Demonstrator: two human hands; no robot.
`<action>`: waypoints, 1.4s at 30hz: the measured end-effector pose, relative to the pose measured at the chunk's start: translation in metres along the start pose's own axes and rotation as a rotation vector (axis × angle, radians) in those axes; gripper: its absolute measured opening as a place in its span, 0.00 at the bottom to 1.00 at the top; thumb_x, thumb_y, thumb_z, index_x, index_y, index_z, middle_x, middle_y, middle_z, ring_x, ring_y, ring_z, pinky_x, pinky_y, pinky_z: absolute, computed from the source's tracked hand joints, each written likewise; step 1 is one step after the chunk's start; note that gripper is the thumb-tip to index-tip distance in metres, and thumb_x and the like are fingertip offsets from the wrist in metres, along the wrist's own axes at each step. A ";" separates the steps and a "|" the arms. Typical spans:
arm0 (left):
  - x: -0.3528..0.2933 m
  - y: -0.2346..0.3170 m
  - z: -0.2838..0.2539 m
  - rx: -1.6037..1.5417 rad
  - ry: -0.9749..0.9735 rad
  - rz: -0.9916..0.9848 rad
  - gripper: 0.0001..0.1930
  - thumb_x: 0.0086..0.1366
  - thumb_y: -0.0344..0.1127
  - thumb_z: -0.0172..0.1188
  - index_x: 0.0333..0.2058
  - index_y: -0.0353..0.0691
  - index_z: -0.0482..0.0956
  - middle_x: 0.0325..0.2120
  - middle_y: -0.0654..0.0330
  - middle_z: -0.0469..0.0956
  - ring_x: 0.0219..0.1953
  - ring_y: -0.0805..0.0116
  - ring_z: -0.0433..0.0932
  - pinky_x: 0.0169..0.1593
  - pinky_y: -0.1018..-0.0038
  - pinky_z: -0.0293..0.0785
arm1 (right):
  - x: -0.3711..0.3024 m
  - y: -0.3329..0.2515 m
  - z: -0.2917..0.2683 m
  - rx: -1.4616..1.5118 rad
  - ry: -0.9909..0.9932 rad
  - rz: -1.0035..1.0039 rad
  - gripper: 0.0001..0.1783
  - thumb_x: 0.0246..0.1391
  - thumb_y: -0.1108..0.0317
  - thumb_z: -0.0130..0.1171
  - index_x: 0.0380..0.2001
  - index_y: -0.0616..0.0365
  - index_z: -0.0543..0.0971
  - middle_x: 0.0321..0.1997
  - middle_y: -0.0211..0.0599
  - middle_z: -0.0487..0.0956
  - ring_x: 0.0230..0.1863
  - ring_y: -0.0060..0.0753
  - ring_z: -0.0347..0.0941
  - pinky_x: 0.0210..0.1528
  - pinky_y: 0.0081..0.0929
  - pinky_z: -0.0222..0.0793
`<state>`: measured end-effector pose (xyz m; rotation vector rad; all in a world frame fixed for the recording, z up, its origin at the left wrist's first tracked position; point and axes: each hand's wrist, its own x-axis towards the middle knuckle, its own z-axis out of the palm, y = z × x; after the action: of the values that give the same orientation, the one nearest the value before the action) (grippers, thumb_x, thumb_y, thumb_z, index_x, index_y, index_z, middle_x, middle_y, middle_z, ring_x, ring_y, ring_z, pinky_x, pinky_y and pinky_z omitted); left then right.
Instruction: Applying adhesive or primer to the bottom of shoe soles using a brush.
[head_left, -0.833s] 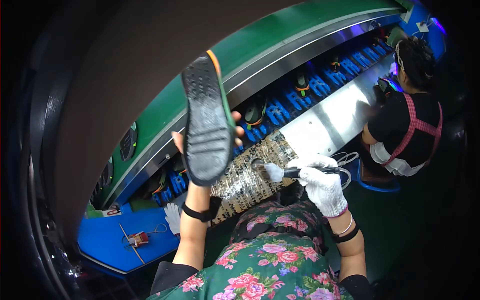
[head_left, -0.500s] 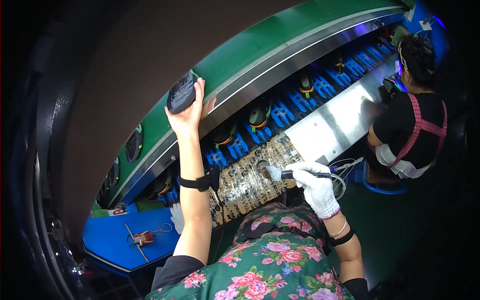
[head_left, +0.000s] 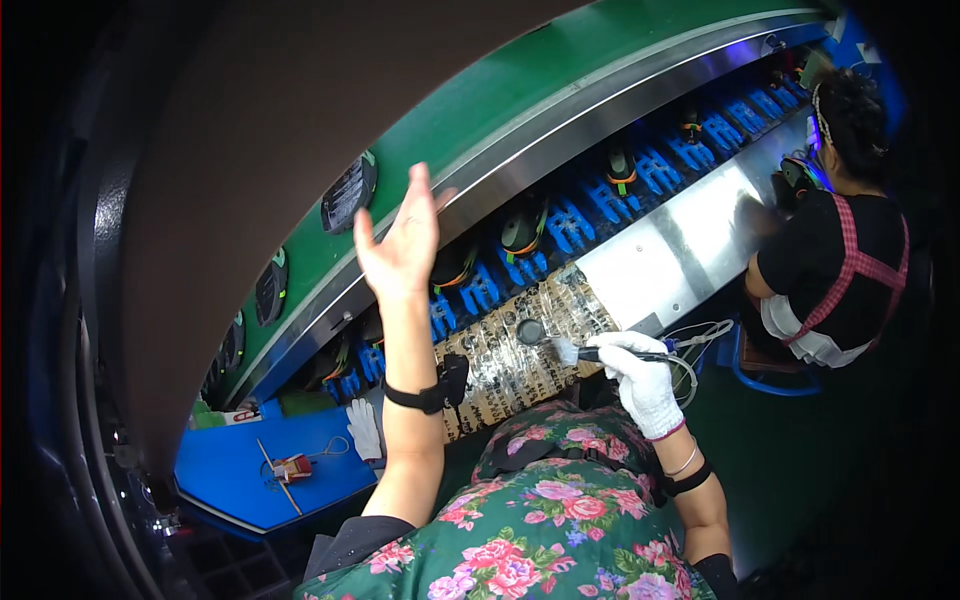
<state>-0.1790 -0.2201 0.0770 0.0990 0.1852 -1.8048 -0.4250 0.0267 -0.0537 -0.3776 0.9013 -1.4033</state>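
Note:
My left hand (head_left: pixel 402 248), bare, is raised with its fingers apart and nothing in it, beside the green upper belt (head_left: pixel 470 115). A black shoe sole (head_left: pixel 349 195) lies on that belt, just past my fingers and apart from them. My right hand (head_left: pixel 642 385), in a white knit glove, grips the dark handle of a brush (head_left: pixel 569 352). The brush's pale bristles point left, over a bench surface covered in brown printed tape (head_left: pixel 480 385). Close to the bristle tip, a small round dark pot (head_left: pixel 530 331) is set in or on that surface.
Blue racks (head_left: pixel 570 228) carry several dark shoes (head_left: pixel 522 232) with orange trim below the belt. A bare metal plate (head_left: pixel 665 255) continues the bench rightward. Another person (head_left: pixel 835 250) sits at the right. A blue table (head_left: pixel 225 465) holds a glove (head_left: pixel 364 428) and a small red item (head_left: pixel 293 467).
My left hand has let go of the black sole, now lying on the belt, and has drawn back lower and right. The brush has shifted slightly right, away from the pot.

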 end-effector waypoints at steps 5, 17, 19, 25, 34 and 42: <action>0.062 -0.090 0.015 0.789 -0.076 -0.021 0.34 0.73 0.37 0.60 0.71 0.26 0.61 0.69 0.40 0.68 0.71 0.46 0.68 0.72 0.54 0.69 | 0.006 -0.009 -0.015 0.076 0.074 0.021 0.11 0.58 0.80 0.65 0.44 0.66 0.88 0.36 0.34 0.87 0.28 0.17 0.72 0.33 0.17 0.67; 0.298 -0.160 0.032 2.752 -0.410 0.509 0.54 0.63 0.45 0.67 0.78 0.31 0.44 0.77 0.35 0.51 0.79 0.38 0.53 0.80 0.59 0.53 | -0.024 -0.031 -0.049 0.248 0.240 -0.113 0.09 0.59 0.79 0.62 0.41 0.64 0.87 0.44 0.44 0.89 0.33 0.22 0.79 0.36 0.19 0.73; 0.302 -0.155 0.024 2.968 -0.280 0.403 0.54 0.61 0.48 0.70 0.78 0.37 0.48 0.75 0.39 0.56 0.76 0.39 0.59 0.76 0.58 0.61 | -0.031 -0.035 -0.052 0.267 0.285 -0.108 0.11 0.59 0.81 0.62 0.43 0.64 0.88 0.41 0.36 0.89 0.31 0.17 0.75 0.35 0.16 0.70; 0.254 -0.122 0.054 2.975 -0.374 0.503 0.18 0.59 0.43 0.74 0.48 0.48 0.88 0.56 0.47 0.80 0.51 0.48 0.84 0.56 0.56 0.79 | -0.032 -0.027 -0.059 0.268 0.264 -0.064 0.10 0.58 0.79 0.64 0.42 0.62 0.87 0.41 0.40 0.89 0.33 0.22 0.79 0.35 0.19 0.73; 0.053 -0.027 0.037 1.606 -0.527 0.453 0.16 0.72 0.34 0.61 0.54 0.32 0.75 0.57 0.48 0.75 0.61 0.52 0.78 0.61 0.61 0.78 | -0.005 -0.037 -0.048 0.222 0.258 -0.089 0.07 0.60 0.73 0.68 0.41 0.61 0.88 0.34 0.30 0.86 0.31 0.19 0.77 0.36 0.18 0.69; -0.055 0.025 0.063 1.556 -0.046 1.292 0.22 0.79 0.39 0.45 0.63 0.32 0.73 0.60 0.52 0.74 0.61 0.60 0.77 0.66 0.60 0.76 | 0.002 -0.061 -0.051 -0.682 0.235 -0.552 0.10 0.60 0.82 0.64 0.44 0.65 0.86 0.38 0.40 0.85 0.35 0.34 0.82 0.38 0.27 0.76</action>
<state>-0.1397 -0.1848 0.1458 0.9982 -1.1108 -0.2999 -0.5040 0.0280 -0.0429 -1.0532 1.5507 -1.6245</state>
